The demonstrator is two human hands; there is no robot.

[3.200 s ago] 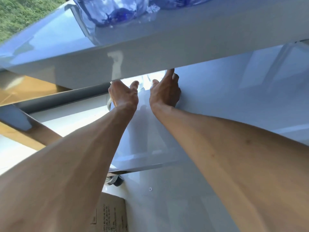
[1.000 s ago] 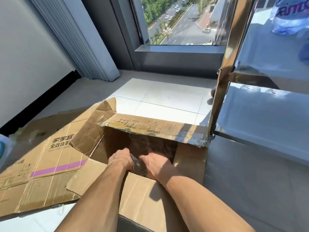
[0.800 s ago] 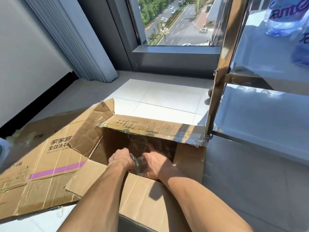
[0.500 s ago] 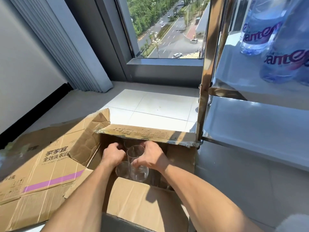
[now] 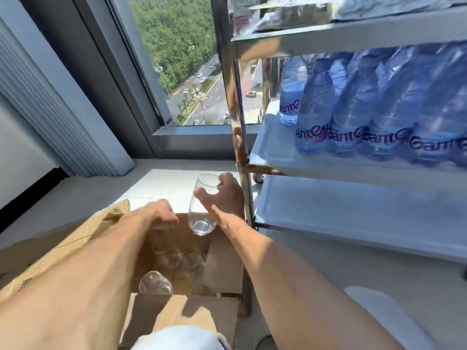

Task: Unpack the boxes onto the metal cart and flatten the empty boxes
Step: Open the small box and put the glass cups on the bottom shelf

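My right hand [image 5: 223, 198] holds a clear stemless glass [image 5: 202, 218] upright above the far edge of the open cardboard box [image 5: 222, 263], just left of the metal cart's corner post [image 5: 237, 122]. My left hand [image 5: 158, 213] is over the box's far edge, fingers curled down on the top of a second glass [image 5: 168, 258] that hangs into the box; this part is blurred. More glasses [image 5: 155, 284] stand inside the box. The cart's lower shelf [image 5: 353, 210] is bare where I see it.
Wrapped water bottles [image 5: 353, 117] fill the cart's middle shelf, and packets [image 5: 290, 11] lie on the top shelf. Flattened cardboard [image 5: 63, 248] lies on the floor to the left. A window [image 5: 182, 72] and a curtain [image 5: 50, 109] are behind. A caster [image 5: 259, 176] shows under the cart.
Both hands left the cart shelf, reached into the box and came up. My right hand has lifted a glass clear of the box toward the cart; my view tilted up.
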